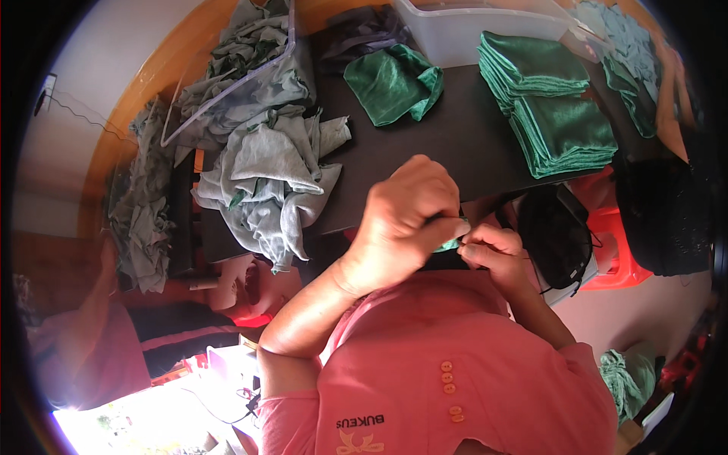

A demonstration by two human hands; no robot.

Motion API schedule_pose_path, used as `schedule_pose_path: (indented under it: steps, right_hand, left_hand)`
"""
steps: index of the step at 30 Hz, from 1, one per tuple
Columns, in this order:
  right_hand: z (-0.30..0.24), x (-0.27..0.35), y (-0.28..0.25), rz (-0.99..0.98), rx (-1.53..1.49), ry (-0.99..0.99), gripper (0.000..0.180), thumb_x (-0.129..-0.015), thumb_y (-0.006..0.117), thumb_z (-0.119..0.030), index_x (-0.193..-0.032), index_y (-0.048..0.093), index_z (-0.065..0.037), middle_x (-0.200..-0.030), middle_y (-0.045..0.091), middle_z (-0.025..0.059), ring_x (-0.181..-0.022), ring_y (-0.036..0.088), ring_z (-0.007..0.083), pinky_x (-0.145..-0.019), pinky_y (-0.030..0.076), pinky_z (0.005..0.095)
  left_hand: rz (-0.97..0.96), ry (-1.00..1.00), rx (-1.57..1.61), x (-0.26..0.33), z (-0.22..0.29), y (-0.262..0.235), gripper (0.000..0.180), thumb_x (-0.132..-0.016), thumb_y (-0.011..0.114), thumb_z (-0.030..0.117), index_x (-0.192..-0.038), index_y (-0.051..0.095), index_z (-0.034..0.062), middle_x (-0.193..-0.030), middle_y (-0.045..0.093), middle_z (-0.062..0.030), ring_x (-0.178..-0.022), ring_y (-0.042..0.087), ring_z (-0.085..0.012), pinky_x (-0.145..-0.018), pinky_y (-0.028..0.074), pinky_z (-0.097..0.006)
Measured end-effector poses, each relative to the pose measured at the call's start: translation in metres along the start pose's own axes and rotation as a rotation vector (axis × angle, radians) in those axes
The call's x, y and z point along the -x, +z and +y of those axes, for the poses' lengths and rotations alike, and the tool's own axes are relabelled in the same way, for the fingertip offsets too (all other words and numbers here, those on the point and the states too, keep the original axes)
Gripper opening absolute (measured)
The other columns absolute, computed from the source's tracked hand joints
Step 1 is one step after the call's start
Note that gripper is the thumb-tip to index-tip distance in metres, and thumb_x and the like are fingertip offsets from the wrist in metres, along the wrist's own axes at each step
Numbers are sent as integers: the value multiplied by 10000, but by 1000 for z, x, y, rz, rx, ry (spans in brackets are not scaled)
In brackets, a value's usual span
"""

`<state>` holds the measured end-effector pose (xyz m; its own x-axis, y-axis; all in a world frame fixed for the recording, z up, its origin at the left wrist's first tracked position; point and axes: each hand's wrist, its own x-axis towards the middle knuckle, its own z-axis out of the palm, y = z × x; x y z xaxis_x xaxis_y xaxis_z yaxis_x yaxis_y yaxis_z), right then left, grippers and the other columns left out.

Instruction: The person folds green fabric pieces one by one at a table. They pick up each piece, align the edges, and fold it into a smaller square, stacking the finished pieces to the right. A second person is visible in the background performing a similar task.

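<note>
My left hand [413, 216] is closed in front of my chest, beyond the table's near edge. Its thumb and fingers pinch a piece of green cloth [448, 245], of which only a small bit shows below the thumb. Close beside it, my right hand [497, 254] has thumb and forefinger pressed together at the same cloth. Most of the cloth is hidden by my hands. Ahead on the dark table [425, 152] lies a loose, shiny green cloth piece [390, 83]. Two neat stacks of folded green cloth pieces [563, 133] stand at the right.
A heap of grey-green cloth pieces [273, 171] spills over the table's left edge, below a clear bin [292, 57] full of similar cloth. A translucent bin [485, 30] stands at the back. Other people's arms [669, 106] show at right and left. A red stool [618, 243] is at right.
</note>
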<state>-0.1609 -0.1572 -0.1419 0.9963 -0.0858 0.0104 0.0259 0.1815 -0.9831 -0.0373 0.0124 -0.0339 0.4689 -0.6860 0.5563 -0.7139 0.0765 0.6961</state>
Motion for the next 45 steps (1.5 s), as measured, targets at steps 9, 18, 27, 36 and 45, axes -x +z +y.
schedule_pose_path:
  steps: [9, 18, 27, 36, 45]
  right_hand:
    - [5, -8, -4, -33, -578, -56, 187, -865, 576, 4, -678, 560, 1, -554, 445, 29, -490, 393, 121, -487, 381, 334]
    - [6, -5, 8, 25, -420, -79, 133, -868, 611, -7, -744, 579, 27, -595, 490, 33, -502, 424, 95, -497, 402, 294]
    - [1, -1, 4, 148, 109, -290, 83, -869, 651, -36, -817, 620, 21, -669, 571, 12, -570, 489, 64, -532, 391, 223]
    - [8, 2, 6, 259, 51, -338, 78, -847, 657, -29, -806, 614, 21, -656, 554, -1, -571, 456, 48, -522, 350, 215]
    - [6, 6, 13, 262, -144, -226, 62, -853, 652, -25, -821, 616, 13, -693, 562, 2, -600, 471, 53, -553, 364, 213]
  left_hand:
    - [253, -354, 737, 15, -5, -3, 807, -571, 923, 229, -1251, 559, -5, -1119, 620, -80, -1124, 565, -206, -940, 443, -351]
    - [321, -253, 741, 11, -3, 15, 210, -765, 745, -53, -945, 647, -9, -912, 625, -66, -819, 571, -114, -744, 465, -251]
    - [315, -321, 655, 12, 0, 22, 183, -726, 801, 21, -817, 644, -1, -879, 650, -96, -770, 566, -116, -702, 456, -255]
    - [382, -315, 707, 16, 3, 33, 153, -771, 779, 56, -843, 654, 6, -933, 624, -88, -820, 555, -119, -748, 450, -255]
    - [450, -258, 547, 25, -1, 37, 164, -805, 756, 74, -929, 685, -7, -949, 598, -68, -859, 540, -115, -789, 446, -246]
